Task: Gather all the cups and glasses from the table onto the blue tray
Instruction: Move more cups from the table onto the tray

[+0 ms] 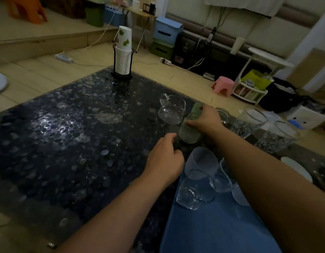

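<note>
The blue tray [212, 227] lies at the table's near right. On it stand a frosted cup [203, 161], a clear glass mug [194, 190] and another clear glass [223, 181]. My right hand [205, 119] grips a green frosted bottle-like glass [189, 132] standing just beyond the tray. My left hand [165, 159] hovers beside the tray's far left corner, fingers curled, holding nothing. A clear glass pitcher [171, 110] stands behind the green glass. Two large clear glasses [249, 123] [278, 137] and a small one [223, 115] sit along the right edge.
A black holder with stacked paper cups [123, 57] stands at the far end of the dark pebble-patterned table [66, 134]. A white plate [297, 168] lies at the right. A pink stool [223, 85] and boxes are on the floor beyond.
</note>
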